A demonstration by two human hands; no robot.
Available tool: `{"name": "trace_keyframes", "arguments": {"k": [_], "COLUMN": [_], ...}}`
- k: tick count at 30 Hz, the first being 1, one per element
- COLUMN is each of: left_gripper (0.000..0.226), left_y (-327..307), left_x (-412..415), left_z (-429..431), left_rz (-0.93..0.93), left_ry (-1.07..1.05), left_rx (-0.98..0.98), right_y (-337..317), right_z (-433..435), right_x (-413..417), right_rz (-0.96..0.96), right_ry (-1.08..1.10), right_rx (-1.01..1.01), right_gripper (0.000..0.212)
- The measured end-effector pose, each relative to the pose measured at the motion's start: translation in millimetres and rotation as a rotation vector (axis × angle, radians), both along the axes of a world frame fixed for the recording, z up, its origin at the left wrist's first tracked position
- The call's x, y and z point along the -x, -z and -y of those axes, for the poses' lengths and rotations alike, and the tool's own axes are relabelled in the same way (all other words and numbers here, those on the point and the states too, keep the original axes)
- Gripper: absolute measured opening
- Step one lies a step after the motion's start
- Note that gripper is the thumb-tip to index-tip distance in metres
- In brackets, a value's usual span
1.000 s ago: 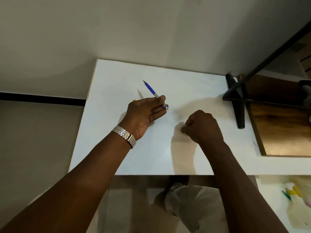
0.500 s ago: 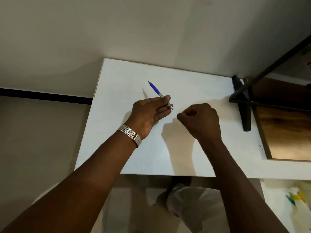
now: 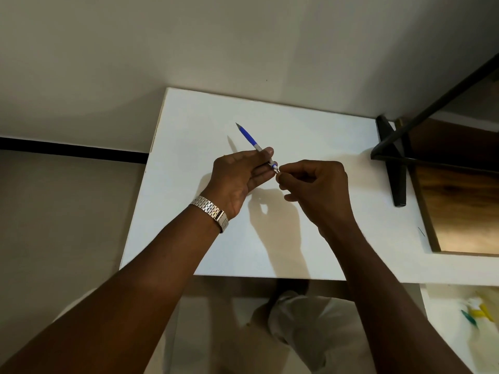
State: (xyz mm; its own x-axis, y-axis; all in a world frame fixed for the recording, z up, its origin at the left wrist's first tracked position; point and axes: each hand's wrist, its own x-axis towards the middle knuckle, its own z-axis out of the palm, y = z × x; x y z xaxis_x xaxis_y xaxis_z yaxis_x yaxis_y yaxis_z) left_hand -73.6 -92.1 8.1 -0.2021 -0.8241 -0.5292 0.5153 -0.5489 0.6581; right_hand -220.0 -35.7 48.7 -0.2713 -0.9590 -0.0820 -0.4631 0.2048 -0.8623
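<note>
My left hand (image 3: 239, 175), with a metal watch on its wrist, holds a blue and silver pen (image 3: 251, 140) between thumb and fingers above the white table (image 3: 310, 125). The pen's tip points up and away to the left. My right hand (image 3: 314, 184) has its fingers curled, and its fingertips pinch something small and white at the pen's rear end (image 3: 276, 168). What that small thing is I cannot make out. Both hands hover over the table's middle.
A black metal stand foot (image 3: 395, 168) lies at the table's right, beside a brown wooden board (image 3: 459, 209). A thin dark line marks the table near the board. Pale wall rises behind. Yellow and green items (image 3: 476, 315) lie low right on the floor.
My right hand has risen from the table and moved left until its fingertips meet the pen's rear end. My left hand has lifted the pen a little.
</note>
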Motion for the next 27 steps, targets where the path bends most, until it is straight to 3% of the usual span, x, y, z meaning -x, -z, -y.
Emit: {"name": "trace_keyframes", "arguments": {"k": [17, 24, 27], "left_gripper": [0.004, 0.013, 0.016], "left_y": [-5.0, -5.7, -4.9], "left_x": [1.7, 4.9, 7.2], "left_z": [-2.7, -4.2, -5.5], "left_rz": [0.019, 0.029, 0.039], "left_ry": [0.023, 0.046, 0.049], "left_rx": [0.027, 0.044, 0.04], "right_y": [1.3, 5.3, 6.8], "right_z": [2.3, 2.7, 1.8], "right_x": [2.4, 4.3, 4.9], "right_rz": [0.031, 0.075, 0.182], "right_ry": [0.009, 0.035, 0.111], "right_rx": [0.015, 0.043, 0.031], "right_gripper": [0.024, 0.021, 0.023]}}
